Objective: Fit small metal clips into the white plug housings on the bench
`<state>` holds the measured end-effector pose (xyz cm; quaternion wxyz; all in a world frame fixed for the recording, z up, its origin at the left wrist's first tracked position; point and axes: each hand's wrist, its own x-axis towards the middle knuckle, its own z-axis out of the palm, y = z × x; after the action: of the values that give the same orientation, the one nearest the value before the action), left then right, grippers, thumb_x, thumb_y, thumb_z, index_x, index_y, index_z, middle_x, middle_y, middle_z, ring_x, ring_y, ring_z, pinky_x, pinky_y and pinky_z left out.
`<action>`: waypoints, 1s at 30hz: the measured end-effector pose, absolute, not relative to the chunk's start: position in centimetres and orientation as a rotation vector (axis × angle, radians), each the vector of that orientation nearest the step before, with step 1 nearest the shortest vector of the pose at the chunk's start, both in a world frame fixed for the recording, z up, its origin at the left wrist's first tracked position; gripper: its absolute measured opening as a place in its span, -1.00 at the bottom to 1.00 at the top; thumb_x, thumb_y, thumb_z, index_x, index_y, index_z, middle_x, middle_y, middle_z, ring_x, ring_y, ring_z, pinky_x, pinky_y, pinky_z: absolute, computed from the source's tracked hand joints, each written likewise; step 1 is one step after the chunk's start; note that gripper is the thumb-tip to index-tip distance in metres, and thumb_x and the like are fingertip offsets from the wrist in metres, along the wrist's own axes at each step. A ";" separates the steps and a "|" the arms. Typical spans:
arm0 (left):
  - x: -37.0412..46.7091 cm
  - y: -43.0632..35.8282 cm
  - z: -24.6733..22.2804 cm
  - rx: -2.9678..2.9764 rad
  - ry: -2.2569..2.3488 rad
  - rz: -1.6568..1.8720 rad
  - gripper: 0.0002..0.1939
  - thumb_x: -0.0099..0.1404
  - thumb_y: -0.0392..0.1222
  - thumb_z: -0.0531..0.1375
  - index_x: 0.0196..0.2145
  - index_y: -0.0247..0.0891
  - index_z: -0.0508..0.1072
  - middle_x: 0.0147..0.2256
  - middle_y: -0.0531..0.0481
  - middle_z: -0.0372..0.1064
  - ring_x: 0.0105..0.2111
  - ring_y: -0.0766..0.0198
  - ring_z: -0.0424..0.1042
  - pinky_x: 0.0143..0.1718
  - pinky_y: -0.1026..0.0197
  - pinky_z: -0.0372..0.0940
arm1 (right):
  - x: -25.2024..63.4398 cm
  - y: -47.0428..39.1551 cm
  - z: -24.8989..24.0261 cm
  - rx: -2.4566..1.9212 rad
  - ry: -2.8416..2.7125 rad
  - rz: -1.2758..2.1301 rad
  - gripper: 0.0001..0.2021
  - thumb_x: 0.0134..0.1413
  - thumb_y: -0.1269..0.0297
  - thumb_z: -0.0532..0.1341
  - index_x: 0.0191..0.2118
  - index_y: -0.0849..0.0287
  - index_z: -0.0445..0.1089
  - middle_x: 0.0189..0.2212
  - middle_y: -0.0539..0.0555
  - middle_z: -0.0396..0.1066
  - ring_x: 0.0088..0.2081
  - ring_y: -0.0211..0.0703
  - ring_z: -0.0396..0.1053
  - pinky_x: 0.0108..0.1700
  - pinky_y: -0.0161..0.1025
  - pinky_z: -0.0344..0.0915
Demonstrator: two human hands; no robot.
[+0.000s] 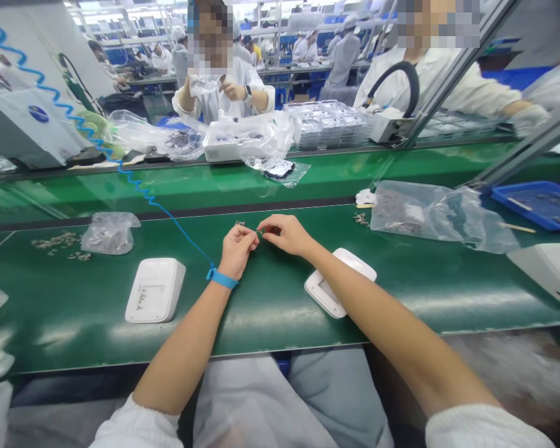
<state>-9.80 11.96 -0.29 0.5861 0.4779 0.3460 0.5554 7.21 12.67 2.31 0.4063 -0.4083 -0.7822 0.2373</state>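
Note:
My left hand point(239, 250), with a blue wrist strap point(223, 278) on its wrist, is closed in a pinch over the green table point(261, 311). Facing it, my right hand point(287, 234) pinches at the same spot, the fingertips of both nearly meeting. Something tiny shows between them, too small to name. Just behind my left fingers lie a few small metal parts point(239, 223). A white plastic housing point(155, 290) rests to the left of my left forearm. Another white housing point(340, 283) lies tilted, partly hidden under my right forearm.
A coiled blue cord point(154, 200) runs from the strap to the upper left. Bags of small parts lie left point(109, 234) and right point(415, 211). A blue tray point(536, 202) sits far right. Across the raised green ledge point(182, 186), co-workers handle bags beside stacked clear trays point(329, 124).

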 end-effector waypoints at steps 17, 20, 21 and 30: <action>-8.6 8.2 1.6 2.029 0.690 1.375 -0.90 0.31 -0.23 0.20 -0.38 -0.22 0.47 -0.41 0.03 0.42 -0.39 0.32 0.38 -0.30 0.23 0.29 | 10.6 3.2 6.3 -1.168 -1.456 1.056 -0.85 -0.02 0.22 0.38 -0.35 0.18 0.51 -0.42 0.05 0.51 -0.36 -0.17 0.46 -0.27 -0.22 0.40; -8.5 7.8 1.6 2.191 0.593 1.459 -0.89 0.35 -0.29 0.17 -0.34 -0.21 0.47 -0.36 0.02 0.46 -0.33 0.32 0.41 -0.25 0.22 0.32 | 10.7 2.5 6.5 -1.151 -1.291 1.192 -0.82 -0.15 0.26 0.45 -0.39 0.18 0.51 -0.44 0.02 0.50 -0.37 -0.21 0.46 -0.26 -0.24 0.40; -8.5 7.7 1.6 2.211 0.570 1.461 -0.89 0.36 -0.30 0.16 -0.33 -0.21 0.47 -0.35 0.02 0.46 -0.33 0.32 0.42 -0.25 0.23 0.33 | 10.8 2.4 6.6 -1.147 -1.260 1.222 -0.80 -0.17 0.28 0.47 -0.39 0.18 0.51 -0.44 0.02 0.50 -0.38 -0.22 0.46 -0.27 -0.25 0.40; -8.3 6.9 2.1 2.133 0.555 1.371 -0.88 0.37 -0.29 0.16 -0.34 -0.22 0.46 -0.37 0.03 0.46 -0.35 0.34 0.41 -0.27 0.24 0.33 | 11.1 1.5 7.7 -1.243 -1.209 1.231 -0.78 -0.23 0.26 0.51 -0.40 0.18 0.54 -0.48 0.03 0.50 -0.43 -0.23 0.45 -0.34 -0.28 0.38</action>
<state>-8.29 6.85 2.13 0.2696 0.7912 0.2060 0.5088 11.09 1.45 7.67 0.4858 -0.5110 -0.4968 0.5060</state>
